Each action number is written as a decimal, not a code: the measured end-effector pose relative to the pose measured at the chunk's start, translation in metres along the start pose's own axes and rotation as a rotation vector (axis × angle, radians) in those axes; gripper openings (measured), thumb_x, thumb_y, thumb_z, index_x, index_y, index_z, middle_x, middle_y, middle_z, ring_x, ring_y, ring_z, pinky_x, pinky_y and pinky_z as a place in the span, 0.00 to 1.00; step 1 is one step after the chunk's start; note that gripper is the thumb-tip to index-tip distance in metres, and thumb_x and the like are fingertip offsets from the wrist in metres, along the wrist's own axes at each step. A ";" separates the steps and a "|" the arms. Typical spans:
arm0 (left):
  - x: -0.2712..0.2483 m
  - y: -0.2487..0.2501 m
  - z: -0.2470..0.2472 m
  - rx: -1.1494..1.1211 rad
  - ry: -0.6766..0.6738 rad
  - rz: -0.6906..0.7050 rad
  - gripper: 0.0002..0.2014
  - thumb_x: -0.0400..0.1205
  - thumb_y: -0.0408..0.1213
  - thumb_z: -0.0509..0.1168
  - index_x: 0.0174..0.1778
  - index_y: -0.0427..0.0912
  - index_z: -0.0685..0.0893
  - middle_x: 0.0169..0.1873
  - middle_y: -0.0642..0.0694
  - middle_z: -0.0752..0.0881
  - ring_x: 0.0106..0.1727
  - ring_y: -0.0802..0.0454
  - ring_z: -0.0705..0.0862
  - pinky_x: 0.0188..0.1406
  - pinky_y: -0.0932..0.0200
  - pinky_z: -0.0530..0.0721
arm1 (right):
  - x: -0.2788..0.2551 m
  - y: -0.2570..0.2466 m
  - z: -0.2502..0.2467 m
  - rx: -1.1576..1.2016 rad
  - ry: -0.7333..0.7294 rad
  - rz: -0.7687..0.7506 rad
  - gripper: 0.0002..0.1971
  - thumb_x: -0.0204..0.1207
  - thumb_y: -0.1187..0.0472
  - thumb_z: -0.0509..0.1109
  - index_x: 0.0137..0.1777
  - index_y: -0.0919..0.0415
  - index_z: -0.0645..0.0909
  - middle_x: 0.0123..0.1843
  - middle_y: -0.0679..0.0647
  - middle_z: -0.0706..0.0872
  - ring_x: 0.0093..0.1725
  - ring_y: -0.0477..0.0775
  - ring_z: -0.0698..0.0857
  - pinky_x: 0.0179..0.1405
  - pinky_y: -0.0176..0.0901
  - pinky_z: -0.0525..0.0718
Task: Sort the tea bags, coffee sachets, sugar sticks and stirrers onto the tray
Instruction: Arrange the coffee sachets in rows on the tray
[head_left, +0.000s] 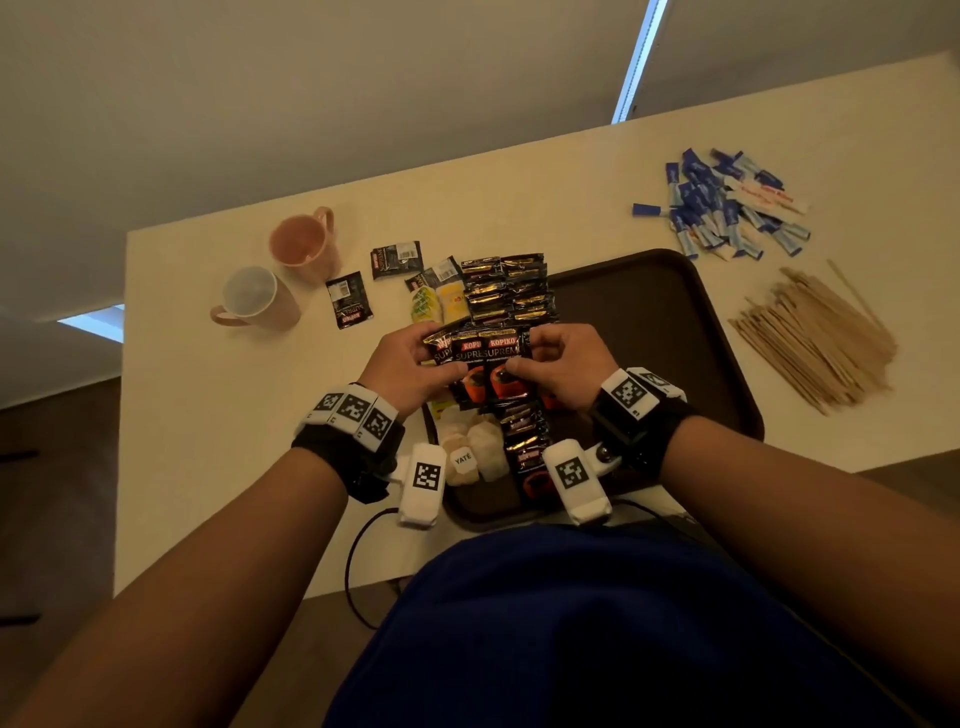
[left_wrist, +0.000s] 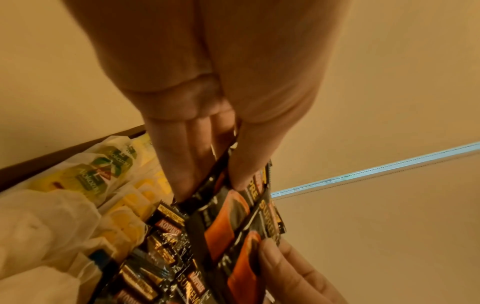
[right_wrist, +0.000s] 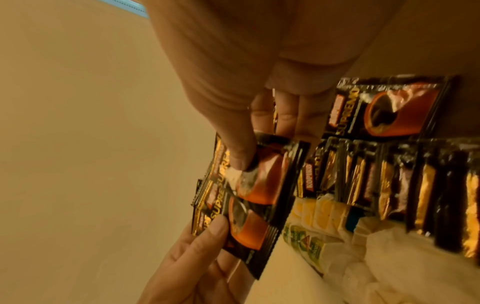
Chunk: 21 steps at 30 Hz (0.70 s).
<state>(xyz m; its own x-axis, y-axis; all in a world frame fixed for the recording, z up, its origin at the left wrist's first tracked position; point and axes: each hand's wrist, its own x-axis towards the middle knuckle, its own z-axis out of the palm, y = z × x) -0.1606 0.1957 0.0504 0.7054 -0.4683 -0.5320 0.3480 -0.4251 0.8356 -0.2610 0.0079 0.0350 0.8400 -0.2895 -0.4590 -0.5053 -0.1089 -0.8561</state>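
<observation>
Left hand (head_left: 402, 364) and right hand (head_left: 563, 364): each grip pinches the fanned coffee sachets (head_left: 480, 366) above the tray (head_left: 675, 332).

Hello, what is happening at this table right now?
A person is sorting drink supplies. The left hand and right hand together hold a fan of coffee sachets above the brown tray, where sachets and tea bags already lie. The sugar sticks and stirrers still wait on the table.
</observation>
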 end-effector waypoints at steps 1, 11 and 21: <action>0.001 -0.001 0.003 0.015 0.026 0.003 0.26 0.76 0.23 0.74 0.70 0.37 0.79 0.55 0.39 0.90 0.52 0.46 0.91 0.41 0.50 0.92 | 0.000 0.003 -0.006 -0.006 0.005 0.004 0.04 0.73 0.57 0.78 0.44 0.49 0.85 0.45 0.52 0.90 0.46 0.51 0.90 0.43 0.50 0.90; 0.005 -0.008 0.029 0.038 0.180 -0.007 0.23 0.77 0.24 0.74 0.66 0.41 0.81 0.51 0.43 0.89 0.52 0.49 0.89 0.43 0.53 0.91 | 0.010 0.053 -0.084 -0.330 -0.066 0.185 0.13 0.75 0.63 0.75 0.60 0.58 0.84 0.45 0.48 0.86 0.46 0.45 0.86 0.47 0.38 0.84; 0.004 -0.016 0.038 0.017 0.222 -0.067 0.23 0.75 0.24 0.75 0.66 0.40 0.82 0.53 0.40 0.89 0.52 0.46 0.90 0.51 0.38 0.90 | 0.021 0.072 -0.054 -0.383 -0.125 0.262 0.07 0.73 0.61 0.78 0.39 0.51 0.83 0.42 0.55 0.90 0.41 0.54 0.91 0.45 0.49 0.92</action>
<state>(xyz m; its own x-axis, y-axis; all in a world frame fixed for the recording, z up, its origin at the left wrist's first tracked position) -0.1866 0.1715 0.0295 0.8000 -0.2579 -0.5417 0.3896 -0.4634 0.7959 -0.2906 -0.0571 -0.0233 0.6804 -0.2402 -0.6923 -0.7198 -0.3965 -0.5699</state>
